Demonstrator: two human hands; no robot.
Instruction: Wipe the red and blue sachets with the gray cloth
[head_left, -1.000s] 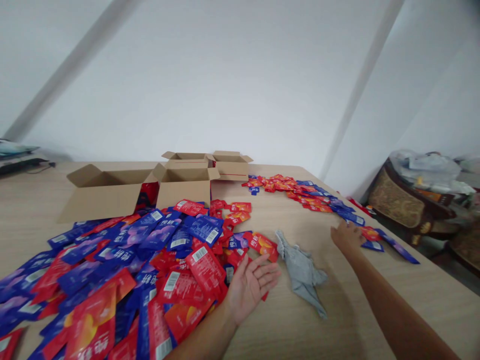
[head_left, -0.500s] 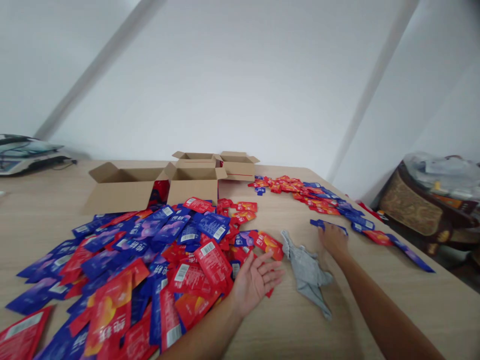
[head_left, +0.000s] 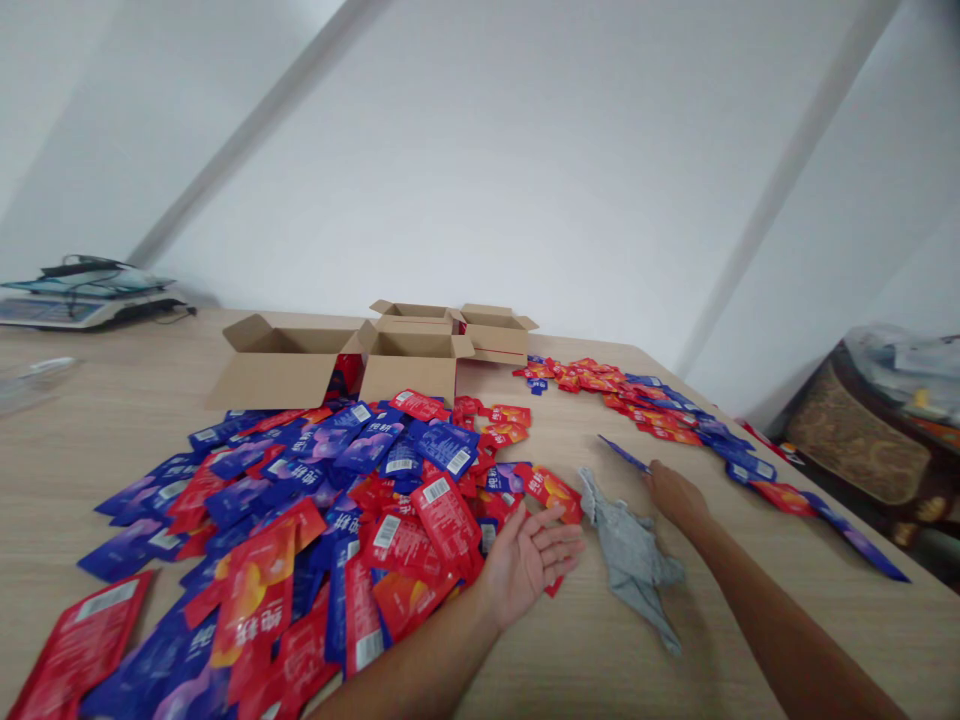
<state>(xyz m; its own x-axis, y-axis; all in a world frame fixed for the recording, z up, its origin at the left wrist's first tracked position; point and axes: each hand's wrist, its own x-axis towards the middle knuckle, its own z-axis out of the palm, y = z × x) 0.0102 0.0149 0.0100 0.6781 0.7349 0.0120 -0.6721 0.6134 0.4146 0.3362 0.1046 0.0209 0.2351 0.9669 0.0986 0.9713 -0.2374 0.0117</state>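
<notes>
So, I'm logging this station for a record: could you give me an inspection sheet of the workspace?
Surface: pale wood-look table, with four open cartons toward the back.
Job's things: heaped pile of red and blue packets at left; a curving row of packets along the right edge; one blue packet in hand.
Clutter: crumpled grey cloth between the hands.
Hands: left hand open, palm up, beside the pile, contact unclear; right hand grips the blue packet.
Cables: dark cord by the white device, far left.
Surroundings: white wall behind; patterned brown chair at right, plastic bags on it.
</notes>
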